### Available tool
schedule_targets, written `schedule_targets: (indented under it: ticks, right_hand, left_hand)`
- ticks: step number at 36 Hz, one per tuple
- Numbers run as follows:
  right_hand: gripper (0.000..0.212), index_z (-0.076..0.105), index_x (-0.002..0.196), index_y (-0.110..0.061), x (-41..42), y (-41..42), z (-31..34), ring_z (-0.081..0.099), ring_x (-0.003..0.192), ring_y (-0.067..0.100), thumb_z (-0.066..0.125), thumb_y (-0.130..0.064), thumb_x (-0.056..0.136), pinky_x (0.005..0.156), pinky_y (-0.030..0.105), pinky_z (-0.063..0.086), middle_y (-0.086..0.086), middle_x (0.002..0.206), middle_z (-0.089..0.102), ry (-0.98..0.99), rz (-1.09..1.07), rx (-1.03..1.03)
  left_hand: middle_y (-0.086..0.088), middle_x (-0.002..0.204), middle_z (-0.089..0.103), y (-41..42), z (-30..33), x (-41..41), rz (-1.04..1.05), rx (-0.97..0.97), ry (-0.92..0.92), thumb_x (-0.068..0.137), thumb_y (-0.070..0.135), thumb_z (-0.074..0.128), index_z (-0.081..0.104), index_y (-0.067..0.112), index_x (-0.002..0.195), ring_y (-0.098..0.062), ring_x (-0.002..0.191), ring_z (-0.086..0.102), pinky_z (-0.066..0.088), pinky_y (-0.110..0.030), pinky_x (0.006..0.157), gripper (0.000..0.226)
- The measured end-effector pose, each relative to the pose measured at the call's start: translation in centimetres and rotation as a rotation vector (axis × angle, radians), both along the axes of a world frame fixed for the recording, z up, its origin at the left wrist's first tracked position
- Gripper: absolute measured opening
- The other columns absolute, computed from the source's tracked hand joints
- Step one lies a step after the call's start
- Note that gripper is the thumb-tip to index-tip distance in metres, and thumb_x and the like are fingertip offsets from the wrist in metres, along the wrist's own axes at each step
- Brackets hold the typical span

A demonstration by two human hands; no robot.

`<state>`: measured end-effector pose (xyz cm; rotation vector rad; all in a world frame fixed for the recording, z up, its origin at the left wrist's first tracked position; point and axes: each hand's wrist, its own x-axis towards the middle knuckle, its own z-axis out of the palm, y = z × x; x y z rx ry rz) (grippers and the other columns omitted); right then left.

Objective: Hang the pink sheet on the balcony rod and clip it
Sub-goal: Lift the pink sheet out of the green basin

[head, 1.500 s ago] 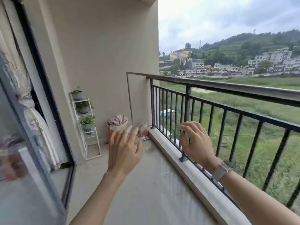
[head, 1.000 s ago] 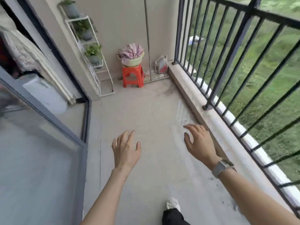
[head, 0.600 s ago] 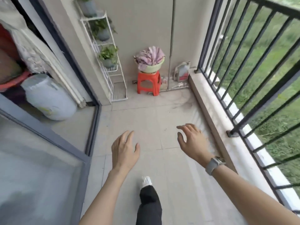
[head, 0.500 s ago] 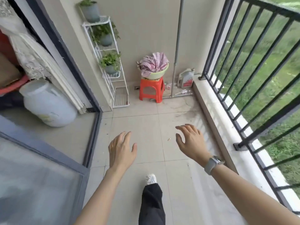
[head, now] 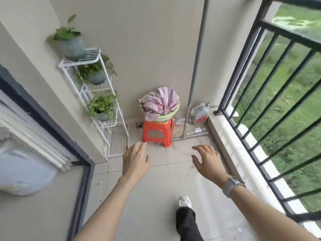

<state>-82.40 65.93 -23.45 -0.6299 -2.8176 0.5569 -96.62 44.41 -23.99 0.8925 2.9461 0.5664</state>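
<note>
Head view looks down a narrow balcony toward its end wall. Much is cut off: the railing [head: 271, 70] on the right runs out of the top and right edges, and only the foot and lower leg [head: 185, 218] of the person show at the bottom. At the left edge a pale rounded container [head: 22, 171] behind the sliding door frame [head: 52, 126] is blurred and cannot be made out.

The pink sheet [head: 159, 101] lies crumpled in a light green basin [head: 166, 115], heaped above its rim. The basin sits on a red plastic stool [head: 158, 133] against the end wall. Just right of the stool a grey pipe [head: 196, 66] rises up the wall, and beside it in the corner stands a whitish jug [head: 199, 113] with a red label; its contents cannot be told.

A white wire rack [head: 104, 105] on the left holds three potted plants [head: 102, 106] on stepped shelves.

Both hands reach forward above the floor tiles, apart from each other and short of the stool. The left hand [head: 135, 162] has fingers extended and holds nothing. The right hand [head: 206, 160], a watch [head: 230, 185] on its wrist, has fingers spread and loosely bent, also holding nothing.
</note>
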Motion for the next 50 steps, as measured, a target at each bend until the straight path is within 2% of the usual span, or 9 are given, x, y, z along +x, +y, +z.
schedule_targets:
  ticks: [15,25,30,34,37,41,44,47,50]
  right_hand:
    - [0.039,0.051,0.126,-0.015,-32.0,18.3,-5.1,0.046,0.118,0.029,0.052,-0.029,0.09,0.097,0.042,0.039,0.006,0.125,0.055,-0.181,0.128,-0.104]
    - [0.042,0.047,0.129,-0.015,-48.2,21.3,-13.2,0.045,0.12,0.028,0.051,-0.03,0.089,0.098,0.042,0.039,0.008,0.128,0.052,-0.417,0.127,-0.23]
    - [0.037,0.051,0.126,-0.022,-55.1,21.5,-18.5,0.05,0.117,0.026,0.048,-0.034,0.091,0.094,0.036,0.042,0.005,0.127,0.055,-0.539,0.082,-0.342]
    - [0.032,0.057,0.12,-0.016,-59.6,21.1,-21.7,0.053,0.113,0.026,0.05,-0.029,0.092,0.09,0.033,0.042,0.006,0.125,0.058,-0.56,-0.013,-0.478]
    - [0.045,0.045,0.131,-0.015,-61.9,20.8,-24.4,0.049,0.118,0.026,0.049,-0.037,0.091,0.093,0.037,0.044,0.009,0.129,0.052,-0.611,-0.084,-0.538]
    - [0.075,0.016,0.144,-0.021,-64.3,20.9,-28.2,0.031,0.131,0.031,0.053,-0.051,0.085,0.103,0.046,0.036,0.012,0.143,0.028,-0.713,-0.064,-0.553]
    - [0.089,0.01,0.143,-0.028,-65.4,20.9,-30.6,0.022,0.133,0.031,0.058,-0.06,0.076,0.103,0.048,0.036,0.01,0.144,0.018,-0.787,0.001,-0.466]
    - [0.078,0.02,0.14,-0.027,-65.7,20.9,-32.3,0.025,0.128,0.028,0.056,-0.058,0.078,0.098,0.046,0.041,0.005,0.139,0.024,-0.839,0.077,-0.322]
    - [0.048,0.037,0.133,-0.022,-65.7,20.6,-33.2,0.03,0.125,0.028,0.047,-0.04,0.09,0.096,0.046,0.043,0.006,0.133,0.036,-0.746,0.094,-0.267]
  left_hand:
    - [-0.005,0.132,0.048,16.8,-3.9,-26.8,0.103,-0.004,-0.202,0.088,0.025,0.052,0.045,0.013,0.131,-0.026,0.12,0.046,0.037,-0.036,0.097,0.045]
    - [0.0,0.137,0.04,20.2,-11.3,-43.0,0.065,-0.156,-0.372,0.092,0.03,0.045,0.036,0.017,0.136,-0.02,0.125,0.038,0.036,-0.034,0.097,0.047]
    - [-0.001,0.138,0.039,21.9,-16.3,-51.2,0.034,-0.24,-0.507,0.091,0.03,0.047,0.032,0.018,0.139,-0.02,0.127,0.036,0.038,-0.035,0.096,0.051]
    - [-0.002,0.141,0.036,23.1,-20.0,-55.4,-0.001,-0.303,-0.61,0.092,0.031,0.047,0.029,0.017,0.141,-0.022,0.129,0.034,0.037,-0.036,0.101,0.054]
    - [-0.003,0.142,0.035,24.2,-22.8,-57.2,-0.06,-0.346,-0.675,0.091,0.031,0.047,0.028,0.017,0.141,-0.023,0.127,0.036,0.038,-0.037,0.101,0.055]
    - [0.0,0.143,0.031,25.8,-25.7,-59.0,-0.108,-0.348,-0.676,0.09,0.029,0.051,0.028,0.021,0.14,-0.021,0.128,0.035,0.037,-0.036,0.097,0.056]
    - [0.0,0.147,0.025,26.6,-27.7,-60.0,-0.137,-0.33,-0.632,0.088,0.026,0.055,0.025,0.023,0.141,-0.022,0.13,0.034,0.04,-0.036,0.096,0.061]
    - [-0.004,0.15,0.019,27.2,-29.6,-60.4,-0.199,-0.378,-0.591,0.087,0.024,0.058,0.02,0.025,0.143,-0.023,0.132,0.03,0.044,-0.035,0.092,0.068]
    - [-0.008,0.148,0.022,27.5,-30.8,-60.6,-0.258,-0.461,-0.556,0.085,0.025,0.061,0.018,0.026,0.144,-0.025,0.131,0.03,0.042,-0.036,0.095,0.073]
